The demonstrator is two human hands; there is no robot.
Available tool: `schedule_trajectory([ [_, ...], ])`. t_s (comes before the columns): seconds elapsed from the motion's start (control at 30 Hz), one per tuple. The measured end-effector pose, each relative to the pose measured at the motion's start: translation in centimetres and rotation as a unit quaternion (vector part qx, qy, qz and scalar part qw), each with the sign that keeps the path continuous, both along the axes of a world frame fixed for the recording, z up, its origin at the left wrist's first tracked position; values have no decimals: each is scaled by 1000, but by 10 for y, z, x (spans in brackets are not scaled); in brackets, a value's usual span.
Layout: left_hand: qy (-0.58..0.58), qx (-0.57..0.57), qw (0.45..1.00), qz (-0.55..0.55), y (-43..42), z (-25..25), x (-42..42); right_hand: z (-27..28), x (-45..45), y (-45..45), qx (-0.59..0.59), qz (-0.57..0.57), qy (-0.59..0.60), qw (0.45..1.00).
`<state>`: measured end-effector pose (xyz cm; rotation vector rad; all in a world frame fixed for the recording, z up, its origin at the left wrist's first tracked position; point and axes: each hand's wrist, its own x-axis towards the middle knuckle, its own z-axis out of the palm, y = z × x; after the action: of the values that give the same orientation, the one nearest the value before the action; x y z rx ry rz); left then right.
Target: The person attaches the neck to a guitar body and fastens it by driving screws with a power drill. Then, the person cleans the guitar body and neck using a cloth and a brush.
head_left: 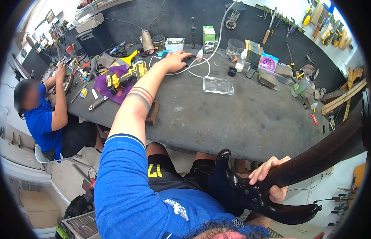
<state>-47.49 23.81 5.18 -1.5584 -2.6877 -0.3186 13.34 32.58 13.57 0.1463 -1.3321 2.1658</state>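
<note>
My left hand (175,62) reaches far across the workbench, its fingers stretched out over a dark object (188,60) beside a white cable (202,59). Whether it touches that object is hard to tell. Under my left forearm lies a yellow and black power drill (133,72) on a purple cloth (102,84). My right hand (271,177) is wrapped round a glossy black guitar (249,193) where neck and body meet. The guitar body rests on my lap, with its dark neck (313,161) slanting up to the right.
A dark workbench (185,115) stands in front. On it are a clear plastic tray (218,85), a green and white box (208,38), a spray bottle (301,85) and sanding blocks (268,77). A seated co-worker (44,115) in blue handles things at the left end.
</note>
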Motion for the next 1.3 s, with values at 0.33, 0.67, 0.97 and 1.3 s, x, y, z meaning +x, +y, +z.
schedule_trajectory([
  [0.33, 12, -14, 1000, 18, -17, 11, -2, 3, 4, 2, 17, 5, -1, 1000],
  [0.67, 22, 9, 1000, 20, -32, -8, -26, -1, 2, 0, 4, -17, -13, 1000],
  [0.97, 36, -39, 995, 83, -40, 11, -8, 0, -1, -8, 2, -6, -5, 1000],
  [1.3, 56, 128, 982, 126, -95, 11, -16, 5, 0, -17, 13, -4, -17, 1000],
])
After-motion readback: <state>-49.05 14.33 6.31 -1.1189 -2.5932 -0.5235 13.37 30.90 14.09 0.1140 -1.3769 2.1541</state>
